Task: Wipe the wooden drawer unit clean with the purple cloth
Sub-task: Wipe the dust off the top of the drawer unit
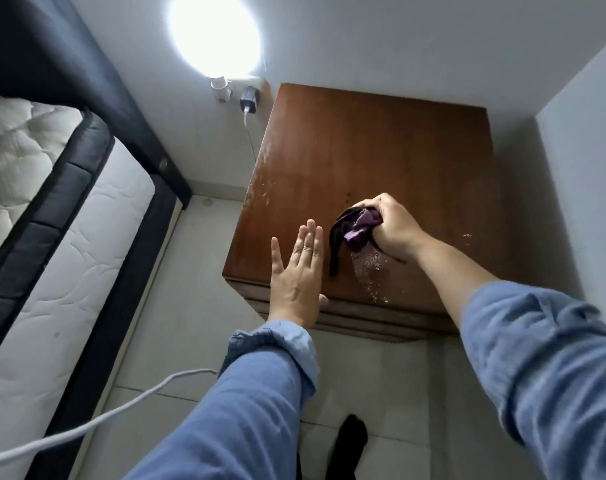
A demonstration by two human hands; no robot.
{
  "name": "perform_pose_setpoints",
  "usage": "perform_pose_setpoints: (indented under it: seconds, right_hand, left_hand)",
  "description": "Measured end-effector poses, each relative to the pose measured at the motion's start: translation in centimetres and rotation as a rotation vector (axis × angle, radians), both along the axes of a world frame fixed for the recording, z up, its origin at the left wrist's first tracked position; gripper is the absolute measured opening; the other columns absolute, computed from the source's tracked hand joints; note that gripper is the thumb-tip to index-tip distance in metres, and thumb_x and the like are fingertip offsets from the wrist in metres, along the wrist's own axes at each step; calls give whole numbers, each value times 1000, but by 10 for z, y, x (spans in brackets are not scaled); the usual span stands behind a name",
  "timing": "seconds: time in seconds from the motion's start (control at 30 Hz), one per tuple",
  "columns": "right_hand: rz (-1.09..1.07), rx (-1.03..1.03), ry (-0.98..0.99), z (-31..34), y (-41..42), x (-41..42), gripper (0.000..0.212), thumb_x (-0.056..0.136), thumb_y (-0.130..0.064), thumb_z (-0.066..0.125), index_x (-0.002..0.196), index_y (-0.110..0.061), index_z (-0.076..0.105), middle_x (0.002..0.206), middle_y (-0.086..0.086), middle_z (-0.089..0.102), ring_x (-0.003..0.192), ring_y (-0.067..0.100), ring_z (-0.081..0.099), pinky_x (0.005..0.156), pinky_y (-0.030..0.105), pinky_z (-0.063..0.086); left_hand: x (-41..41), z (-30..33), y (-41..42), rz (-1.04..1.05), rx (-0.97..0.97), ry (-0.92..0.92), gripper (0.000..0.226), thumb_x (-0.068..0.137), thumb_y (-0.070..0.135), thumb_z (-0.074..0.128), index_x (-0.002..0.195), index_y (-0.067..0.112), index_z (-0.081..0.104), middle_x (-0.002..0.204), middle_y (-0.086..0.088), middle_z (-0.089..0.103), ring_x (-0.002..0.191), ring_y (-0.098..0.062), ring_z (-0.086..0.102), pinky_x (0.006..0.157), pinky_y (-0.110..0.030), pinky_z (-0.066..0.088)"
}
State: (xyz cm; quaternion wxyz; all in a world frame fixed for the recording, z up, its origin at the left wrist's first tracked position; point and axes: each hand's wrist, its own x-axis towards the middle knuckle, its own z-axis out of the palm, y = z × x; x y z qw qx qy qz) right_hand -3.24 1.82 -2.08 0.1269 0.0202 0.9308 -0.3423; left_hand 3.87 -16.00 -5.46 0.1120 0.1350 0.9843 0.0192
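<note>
**Cloth bunched in the right hand over the wet top of the drawer unit**

The wooden drawer unit [370, 174] stands in the corner of the room, filling the view from centre out toward 1 o'clock, its top seen from above. The right hand [388, 226] grips the purple cloth [358, 226] in a fist, fingers curled tight round the bunched fabric, just right of centre. A dark fold of the cloth hangs out at 7 o'clock from the fist and reaches down to the wood. Water droplets [370, 268] glisten on the top directly below the fist, toward the unit's front edge.

The left hand [296, 271] lies at 9 o'clock from the cloth, just beside it, flat and wide with 4 fingers straight and together, holding nothing; it sits over the front left corner of the unit, though whether the palm touches the wood cannot be told. Both arms wear blue sleeves.

At 9 o'clock in the view lies a white quilted mattress [35, 202] with dark edging. At 11 o'clock a bright wall light [215, 29] glares above a plugged-in charger [249, 98]. A white cable [87, 424] crosses the tiled floor at 7 o'clock.
</note>
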Motion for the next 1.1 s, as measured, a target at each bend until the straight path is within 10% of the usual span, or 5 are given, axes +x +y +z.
perform_pose_setpoints:
  seconds: [0.37, 0.73, 1.1]
  right_hand:
    - [3, 333, 67, -50, 2, -39, 52, 89, -12, 48, 120, -53, 54, 120, -9, 47, 116, 24, 39, 100, 41, 37]
    - [101, 214, -12, -48, 10, 100, 39, 82, -21, 69, 111, -47, 65, 112, -11, 50, 106, 20, 42, 87, 29, 29]
    - [-238, 38, 67, 0, 98, 1, 49, 77, 6, 48, 111, -24, 68, 119, 8, 61, 113, 31, 56, 103, 33, 43]
  left_hand:
    - [-21, -4, 9, -71, -82, 24, 132, 75, 41, 74, 140, 9, -36, 148, -3, -41, 135, -15, -37, 111, -56, -18]
    - [6, -2, 26, -20, -64, 38, 106, 84, 1, 56, 140, 7, -33, 152, -5, -34, 146, -18, -20, 112, -54, -17]
    - [3, 7, 87, -250, 0, 71, 116, 82, 25, 68, 140, 9, -31, 159, -6, -23, 147, -16, -20, 113, -54, -17]
